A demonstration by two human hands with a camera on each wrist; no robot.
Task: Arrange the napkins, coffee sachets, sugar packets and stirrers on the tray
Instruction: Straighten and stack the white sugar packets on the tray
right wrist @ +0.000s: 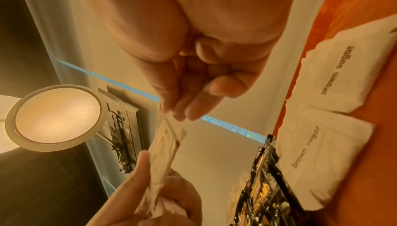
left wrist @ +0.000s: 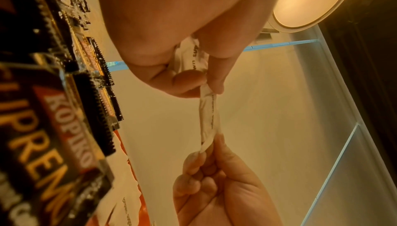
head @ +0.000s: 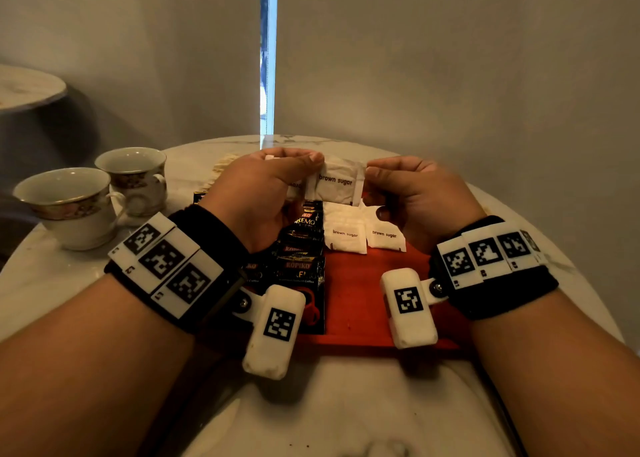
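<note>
Sugar packet in hand [head: 337, 183]: white paper marked "brown sugar", held up above the far part of the tray, stretched between both hands.
Left hand [head: 263, 193]: fingers curled, pinching the packet's left end, with at least one more packet bunched in the palm.
Right hand [head: 412, 193]: thumb and fingertips pinching the packet's right end, other fingers curled.
Tray [head: 367, 304]: red, flat, on the pale round table [head: 62, 283].
Sugar packets on tray [head: 363, 235]: two lying flat side by side at the far right part, print facing up.
Coffee sachets [head: 301, 259]: black, overlapping in a column along the tray's left part.
Handling: likely very light, soft and limp, loose grains shifting inside; paper prone to crumple or tear under pull; best taken by the flat sealed end strips, then laid down flat beside the other two.
Cups [head: 72, 203]: two, left of the tray, on the table.
Hard to make out: count of packets in the left palm; tan bundle [head: 223, 172] behind the left hand, possibly stirrers or napkins; tray's left edge covered by the wrist.
</note>
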